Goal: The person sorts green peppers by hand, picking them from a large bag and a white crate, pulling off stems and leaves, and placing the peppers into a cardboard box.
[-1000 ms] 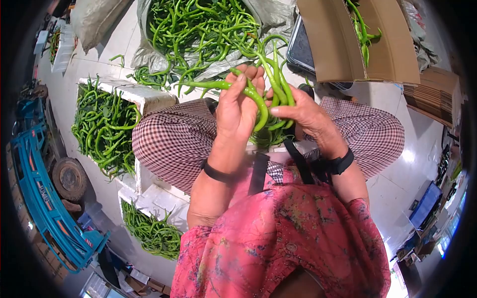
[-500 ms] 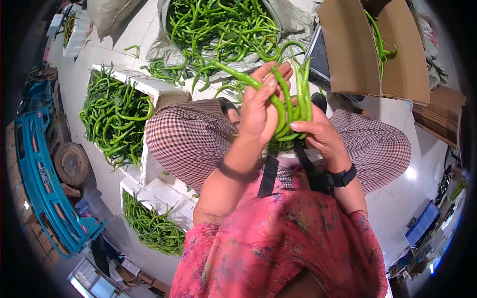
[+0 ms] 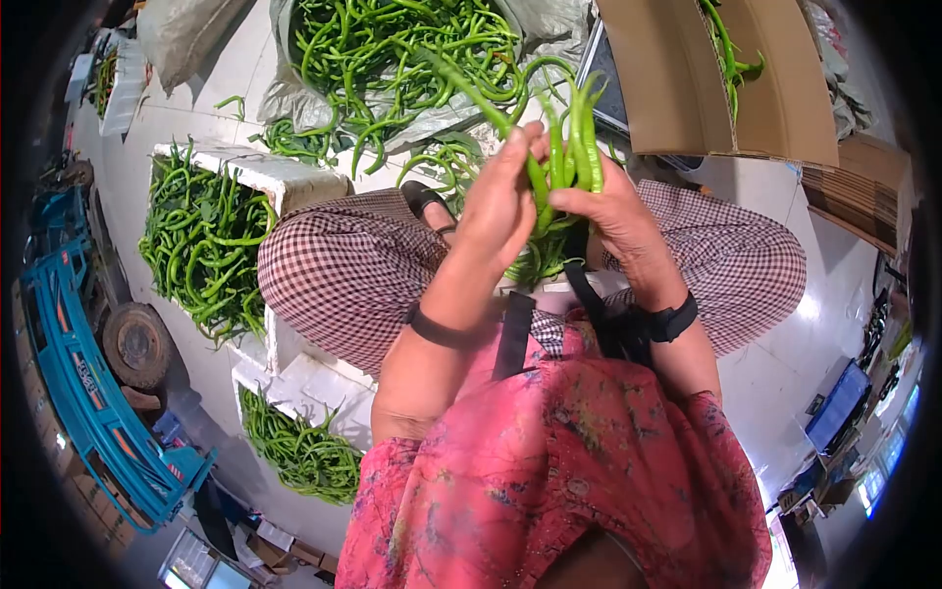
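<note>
The left hand (image 3: 497, 201) is half curled, thumb and fingers closed lightly about a long pepper (image 3: 476, 96). That pepper's long axis slants from far left down toward the near right; its far end is blurred, and its near part lies just beside the pepper bunch (image 3: 577, 147) in the right hand (image 3: 616, 209). The right hand is mostly closed, thumb pressed across the bunch, whose peppers point away from the body, nearly side by side. So the slanting pepper lies across the left hand, left of the bunch, and the left hand is nearer to it. More peppers (image 3: 533, 263) lie below the hands, and an open sack (image 3: 285, 49) of peppers lies ahead on the floor (image 3: 211, 133).
</note>
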A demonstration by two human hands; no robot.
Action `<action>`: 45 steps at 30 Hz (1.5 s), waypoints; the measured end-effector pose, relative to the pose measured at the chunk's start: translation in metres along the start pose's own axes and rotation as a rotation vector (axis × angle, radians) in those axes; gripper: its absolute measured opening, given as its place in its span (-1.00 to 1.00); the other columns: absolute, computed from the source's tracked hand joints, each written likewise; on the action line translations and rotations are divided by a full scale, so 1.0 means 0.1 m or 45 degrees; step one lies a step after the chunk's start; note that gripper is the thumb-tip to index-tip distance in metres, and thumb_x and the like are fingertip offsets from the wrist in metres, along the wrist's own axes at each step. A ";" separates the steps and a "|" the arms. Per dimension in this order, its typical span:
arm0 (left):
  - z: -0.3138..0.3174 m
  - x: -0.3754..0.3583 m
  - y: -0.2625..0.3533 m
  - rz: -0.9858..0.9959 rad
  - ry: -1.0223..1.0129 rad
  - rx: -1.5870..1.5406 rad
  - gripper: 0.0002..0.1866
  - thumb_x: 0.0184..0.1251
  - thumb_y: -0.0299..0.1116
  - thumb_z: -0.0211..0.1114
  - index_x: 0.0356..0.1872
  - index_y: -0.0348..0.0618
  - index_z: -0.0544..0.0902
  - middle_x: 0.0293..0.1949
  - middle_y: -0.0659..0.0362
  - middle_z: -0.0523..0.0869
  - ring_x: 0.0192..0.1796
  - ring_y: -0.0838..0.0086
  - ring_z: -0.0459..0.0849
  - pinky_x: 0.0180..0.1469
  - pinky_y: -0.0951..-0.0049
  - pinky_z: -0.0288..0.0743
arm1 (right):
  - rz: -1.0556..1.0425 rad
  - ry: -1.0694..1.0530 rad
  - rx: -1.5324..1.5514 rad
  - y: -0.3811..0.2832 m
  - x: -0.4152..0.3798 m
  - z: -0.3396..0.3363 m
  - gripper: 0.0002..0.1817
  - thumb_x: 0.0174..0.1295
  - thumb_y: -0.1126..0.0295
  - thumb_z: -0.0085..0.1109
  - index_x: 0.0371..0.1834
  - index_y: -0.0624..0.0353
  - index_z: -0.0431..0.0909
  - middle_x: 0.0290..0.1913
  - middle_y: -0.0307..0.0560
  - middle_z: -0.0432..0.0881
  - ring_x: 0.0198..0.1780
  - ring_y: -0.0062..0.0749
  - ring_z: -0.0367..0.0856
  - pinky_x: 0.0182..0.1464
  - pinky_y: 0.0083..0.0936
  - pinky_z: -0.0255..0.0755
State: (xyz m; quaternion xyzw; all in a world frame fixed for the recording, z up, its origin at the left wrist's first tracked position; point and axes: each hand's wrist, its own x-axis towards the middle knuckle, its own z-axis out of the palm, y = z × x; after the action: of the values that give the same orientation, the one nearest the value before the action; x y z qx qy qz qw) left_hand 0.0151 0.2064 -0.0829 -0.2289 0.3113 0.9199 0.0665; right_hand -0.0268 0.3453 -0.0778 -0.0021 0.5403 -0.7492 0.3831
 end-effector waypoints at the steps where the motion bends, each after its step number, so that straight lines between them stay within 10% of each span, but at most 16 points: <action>1: 0.00 0.00 -0.02 -0.016 -0.038 0.119 -0.38 0.55 0.02 -0.17 0.34 -0.35 0.27 0.27 -0.02 0.43 0.30 0.26 0.40 0.34 0.30 0.25 | -0.015 0.035 -0.157 -0.03 0.02 0.04 -0.33 -0.03 0.50 0.41 0.22 0.26 0.38 0.04 -0.22 0.56 0.02 -0.52 0.53 0.09 -0.58 0.41; 6: 0.08 -0.01 0.01 -0.102 -0.041 0.248 -0.35 0.52 0.08 -0.14 0.33 -0.32 0.29 0.26 -0.01 0.43 0.25 0.28 0.44 0.31 0.31 0.26 | -0.210 0.061 -0.731 0.01 0.12 -0.04 -0.39 0.02 0.43 0.39 0.19 0.21 0.40 -0.12 -0.21 0.59 -0.12 -0.57 0.56 -0.06 -0.59 0.48; 9: 0.07 -0.06 0.13 0.331 0.256 0.305 -0.39 0.53 0.00 -0.09 0.27 -0.40 0.32 0.18 -0.07 0.51 0.26 0.25 0.47 0.33 0.26 0.24 | 0.025 0.023 0.258 -0.05 0.10 -0.10 -0.43 0.03 0.53 0.29 0.18 0.29 0.38 -0.20 -0.10 0.58 -0.16 -0.47 0.59 -0.08 -0.54 0.50; 14: -0.11 -0.30 0.59 0.838 0.397 0.013 -0.64 0.50 -0.26 0.01 0.13 -0.32 0.42 -0.06 0.00 0.60 -0.03 0.32 0.60 0.01 0.39 0.53 | 0.008 -0.106 0.737 -0.02 0.13 -0.30 -0.42 0.07 0.52 0.21 0.20 0.37 0.29 -0.22 -0.06 0.49 -0.15 -0.31 0.51 -0.03 -0.46 0.45; 29: -0.03 -0.36 0.32 0.184 0.171 0.130 -0.69 0.40 -0.36 0.16 0.08 -0.29 0.49 -0.09 0.10 0.63 -0.06 0.46 0.61 -0.03 0.49 0.50 | -0.167 -0.399 1.132 -0.25 0.20 -0.29 -0.29 -0.09 0.35 0.30 0.19 0.38 0.30 -0.35 -0.15 0.31 -0.29 -0.40 0.28 -0.22 -0.49 0.32; 36: 0.20 -0.39 0.32 0.140 -0.013 0.340 -0.56 0.39 -0.25 0.20 0.19 -0.26 0.45 0.12 0.10 0.56 0.08 0.48 0.57 0.02 0.51 0.45 | -0.143 -0.591 1.288 -0.38 0.09 -0.15 -0.29 -0.08 0.33 0.31 0.20 0.28 0.28 -0.42 -0.24 0.31 -0.35 -0.42 0.41 -0.29 -0.44 0.37; 45: 0.14 -0.40 0.23 0.157 -0.185 0.332 -0.76 0.36 -0.42 0.22 -0.02 -0.30 0.56 -0.08 0.16 0.64 -0.01 0.49 0.61 0.05 0.42 0.53 | -0.123 -0.518 1.326 -0.38 0.03 -0.12 -0.30 -0.12 0.34 0.32 0.18 0.28 0.34 -0.44 -0.20 0.32 -0.39 -0.40 0.41 -0.27 -0.35 0.47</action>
State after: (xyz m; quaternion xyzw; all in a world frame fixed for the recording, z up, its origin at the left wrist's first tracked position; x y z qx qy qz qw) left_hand 0.0394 0.1975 -0.0416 -0.1316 0.4360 0.8882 0.0614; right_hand -0.0552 0.3580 -0.0533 0.0182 0.0134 -0.9183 0.3952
